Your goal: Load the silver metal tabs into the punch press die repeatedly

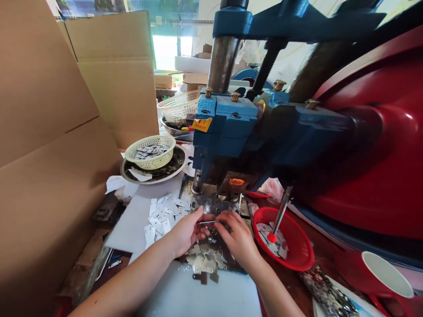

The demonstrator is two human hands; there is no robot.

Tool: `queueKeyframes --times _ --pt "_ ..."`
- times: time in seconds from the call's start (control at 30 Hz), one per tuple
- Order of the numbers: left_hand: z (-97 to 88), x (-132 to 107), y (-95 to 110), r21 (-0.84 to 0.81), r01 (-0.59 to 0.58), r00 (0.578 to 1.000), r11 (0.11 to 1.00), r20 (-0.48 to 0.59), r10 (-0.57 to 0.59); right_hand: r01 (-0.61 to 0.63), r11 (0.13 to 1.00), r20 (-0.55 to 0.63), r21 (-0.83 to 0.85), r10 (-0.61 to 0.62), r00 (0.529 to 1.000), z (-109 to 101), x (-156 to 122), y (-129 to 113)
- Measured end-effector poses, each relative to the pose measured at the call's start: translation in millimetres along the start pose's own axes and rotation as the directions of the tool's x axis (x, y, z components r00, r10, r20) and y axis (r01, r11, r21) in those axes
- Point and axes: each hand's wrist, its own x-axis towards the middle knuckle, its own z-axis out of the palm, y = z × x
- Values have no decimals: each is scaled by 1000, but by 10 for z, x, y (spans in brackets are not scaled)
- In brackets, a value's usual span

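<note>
My left hand (187, 231) and my right hand (237, 235) meet in front of a blue punch press (228, 127). Between their pinched fingertips they hold a thin metal strip or pin (208, 222), roughly level, just before the press's die plate (216, 204). Small flat metal plates (163, 213) lie scattered on a white sheet (135, 220) beside my left hand. More plates are heaped below both hands (206, 262).
A red bowl (297, 251) with a few plates and a red-tipped lever sits at the right. A pale basket (150, 152) of plates rests on a metal tray behind the sheet. Cardboard boxes (49, 145) wall off the left. A red machine housing (380, 145) fills the right; a red cup (385, 275) stands below.
</note>
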Motion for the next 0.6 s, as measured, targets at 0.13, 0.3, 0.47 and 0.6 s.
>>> queueKeyframes --times 0.13,0.3,0.47,0.6 --pt "10 -20 -2 212 -209 972 955 -61 226 186 974 -62 -127 -195 979 -44 -74 52" --pt "-8 -38 -14 314 -269 954 911 -45 297 184 957 -55 -226 -201 978 -62 -167 107" --pt "19 93 -2 681 -385 864 623 30 502 -106 994 -182 -19 100 978 33 -78 185" --pt "77 353 79 826 -455 731 332 134 670 -213 977 -243 26 213 946 115 132 289"
